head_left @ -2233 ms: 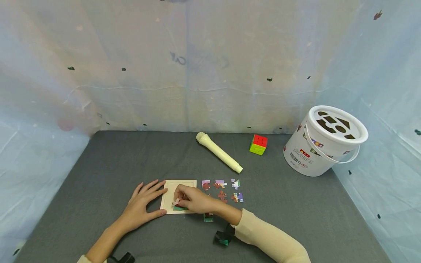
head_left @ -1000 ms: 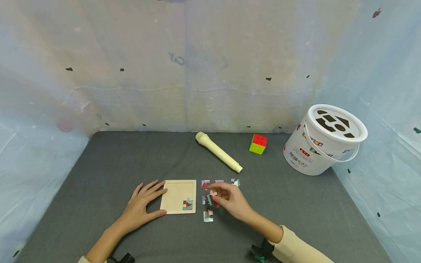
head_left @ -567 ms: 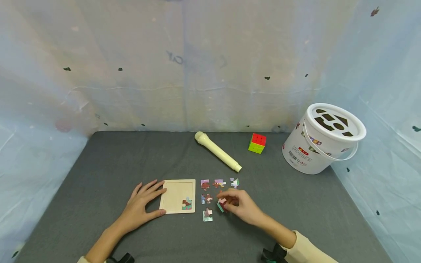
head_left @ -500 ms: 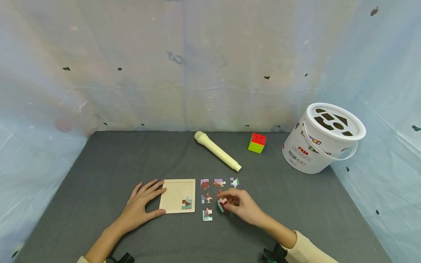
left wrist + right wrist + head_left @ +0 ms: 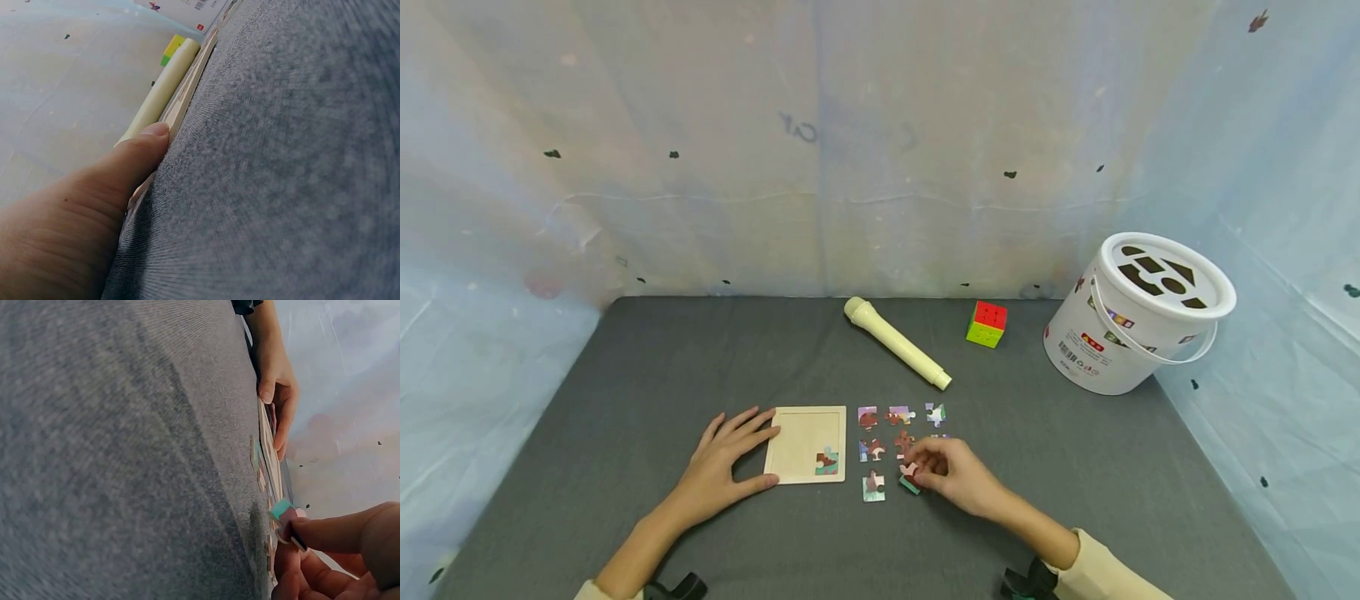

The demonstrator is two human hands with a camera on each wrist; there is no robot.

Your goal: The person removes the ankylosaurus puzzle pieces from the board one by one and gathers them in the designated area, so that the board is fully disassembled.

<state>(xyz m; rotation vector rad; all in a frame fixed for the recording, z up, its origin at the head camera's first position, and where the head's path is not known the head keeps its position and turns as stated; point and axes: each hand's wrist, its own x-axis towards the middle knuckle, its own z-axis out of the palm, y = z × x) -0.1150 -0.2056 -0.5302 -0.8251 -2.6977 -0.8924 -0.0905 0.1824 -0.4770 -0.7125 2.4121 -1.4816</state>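
My left hand (image 5: pixel 724 462) lies with fingers spread, fingertips and thumb touching the left edge of a square wooden puzzle tray (image 5: pixel 790 446). In the left wrist view the thumb (image 5: pixel 150 140) presses against the tray's side. One joined patch of jigsaw (image 5: pixel 827 461) sits in the tray's lower right corner. My right hand (image 5: pixel 955 473) pinches a pink, dark red and green jigsaw piece (image 5: pixel 910 481) between thumb and fingers, tilted close over the loose pieces. The right wrist view shows this piece (image 5: pixel 286 515) at the fingertips, its green corner outward.
Loose jigsaw pieces lie right of the tray, among them a purple-edged one (image 5: pixel 867 417) and a pale green one (image 5: pixel 873 487). Behind them are a cream microphone-shaped stick (image 5: pixel 898 343), a puzzle cube (image 5: pixel 987 324) and a white lidded bucket (image 5: pixel 1097 342).
My right hand has moved right from over the tray to the loose pieces, carrying the jigsaw piece, which has since turned and dropped slightly. My left hand stays at the tray's edge.
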